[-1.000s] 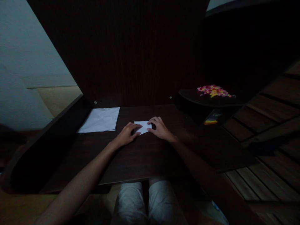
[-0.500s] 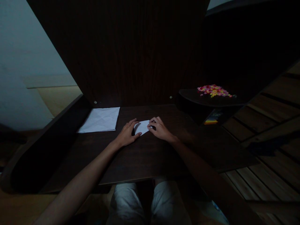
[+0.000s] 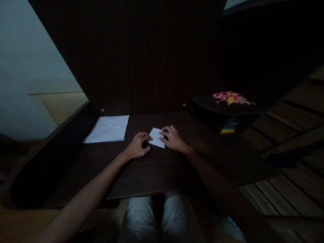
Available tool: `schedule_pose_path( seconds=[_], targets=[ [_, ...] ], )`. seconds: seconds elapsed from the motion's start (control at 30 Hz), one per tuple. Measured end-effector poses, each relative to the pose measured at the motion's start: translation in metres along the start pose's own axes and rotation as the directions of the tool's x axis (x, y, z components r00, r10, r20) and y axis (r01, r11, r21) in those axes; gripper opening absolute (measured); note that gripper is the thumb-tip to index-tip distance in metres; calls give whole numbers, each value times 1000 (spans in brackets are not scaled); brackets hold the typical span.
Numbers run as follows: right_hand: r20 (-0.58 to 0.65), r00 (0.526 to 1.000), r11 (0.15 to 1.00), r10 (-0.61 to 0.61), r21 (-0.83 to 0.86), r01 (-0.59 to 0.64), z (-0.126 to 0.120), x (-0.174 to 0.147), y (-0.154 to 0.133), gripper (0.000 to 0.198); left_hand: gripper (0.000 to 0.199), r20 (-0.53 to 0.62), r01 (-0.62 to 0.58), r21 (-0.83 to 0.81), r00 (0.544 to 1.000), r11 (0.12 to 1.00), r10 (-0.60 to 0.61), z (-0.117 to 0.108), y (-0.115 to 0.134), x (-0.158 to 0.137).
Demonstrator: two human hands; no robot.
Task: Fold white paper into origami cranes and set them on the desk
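A small piece of folded white paper (image 3: 156, 137) lies on the dark desk in front of me, turned at an angle. From the left, the fingertips of my left hand (image 3: 139, 145) touch its left corner, with the thumb held apart below, on the desk side. My right hand (image 3: 172, 138) grips the right edge of the paper between its bent fingers and thumb, which cover part of that edge. How many layers the paper has is too dim to tell.
A stack of larger creased white sheets (image 3: 108, 129) lies at the desk's back left. Small pink, red and yellow pieces (image 3: 232, 97) are heaped on a raised corner shelf (image 3: 202, 101) at right. A dark upright panel (image 3: 146, 67) backs the desk (image 3: 121, 179); a side board (image 3: 50, 162) borders it on the left.
The small paper has turned, its corners now pointing differently. My left thumb has come off it, and the left fingers have shifted onto its left corner. The right hand has barely moved.
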State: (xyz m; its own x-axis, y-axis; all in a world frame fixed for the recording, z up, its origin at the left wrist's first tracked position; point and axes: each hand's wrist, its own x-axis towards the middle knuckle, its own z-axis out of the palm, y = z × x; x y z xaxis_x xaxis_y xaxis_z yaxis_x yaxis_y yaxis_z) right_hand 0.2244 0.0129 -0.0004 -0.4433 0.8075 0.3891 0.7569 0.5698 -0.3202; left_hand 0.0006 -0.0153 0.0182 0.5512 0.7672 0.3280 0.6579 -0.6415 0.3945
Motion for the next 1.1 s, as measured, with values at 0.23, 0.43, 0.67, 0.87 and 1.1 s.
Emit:
schedule_pose_path(
  seconds=[0.23, 0.43, 0.67, 0.87, 1.1],
  targets=[
    [59, 997, 992, -45, 120, 38, 0, 1, 0, 28, 38, -67, -126, -138, 991, 982, 118, 0, 0, 0],
    [104, 991, 982, -80, 181, 61, 1, 0, -2, 29, 27, -63, -82, -107, 995, 991, 76, -3, -1, 0],
    [135, 987, 976, -92, 208, 62, -3, -1, -7, 32, 34, -47, 53, -48, 997, 997, -55, -2, -1, 1],
    [161, 982, 972, -94, 230, 55, -3, 0, -8, 36, 46, -63, 91, -130, 993, 987, -100, 4, -6, 0],
    [185, 975, 966, -126, 246, 79, -4, -2, -10, 44, 22, -59, -5, -44, 998, 999, 3, 6, -10, 3]
  ],
)
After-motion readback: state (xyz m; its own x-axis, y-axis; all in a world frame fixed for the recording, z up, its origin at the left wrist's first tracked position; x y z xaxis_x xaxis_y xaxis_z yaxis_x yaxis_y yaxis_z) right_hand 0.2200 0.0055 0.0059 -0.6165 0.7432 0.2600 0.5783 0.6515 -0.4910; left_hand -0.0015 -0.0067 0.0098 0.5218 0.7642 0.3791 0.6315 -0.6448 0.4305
